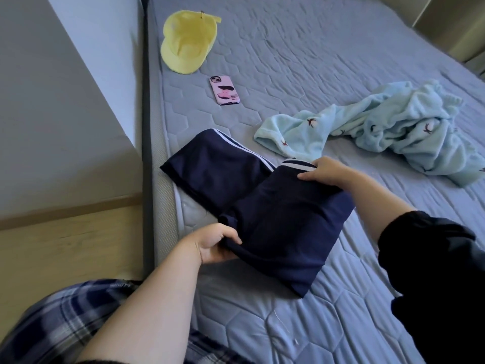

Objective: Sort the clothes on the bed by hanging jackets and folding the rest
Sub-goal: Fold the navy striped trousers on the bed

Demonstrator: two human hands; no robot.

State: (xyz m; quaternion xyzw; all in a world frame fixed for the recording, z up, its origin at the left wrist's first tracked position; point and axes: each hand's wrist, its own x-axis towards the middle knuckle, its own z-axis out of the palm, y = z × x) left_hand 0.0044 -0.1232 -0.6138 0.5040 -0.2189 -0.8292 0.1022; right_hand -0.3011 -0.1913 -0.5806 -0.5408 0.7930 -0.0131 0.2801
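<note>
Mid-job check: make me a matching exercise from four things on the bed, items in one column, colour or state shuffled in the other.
1. cap
2. phone
3. fleece garment
4. striped garment

A. gripped by left hand and right hand
B. light blue, crumpled
C. yellow, opening up
D. pink case, screen down

Pairs: 1-C, 2-D, 3-B, 4-A

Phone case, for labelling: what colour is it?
Pink phone case with dark markings; head view.

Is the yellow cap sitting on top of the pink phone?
No, the yellow cap lies on the mattress apart from the pink phone, with bare quilting between them.
</note>
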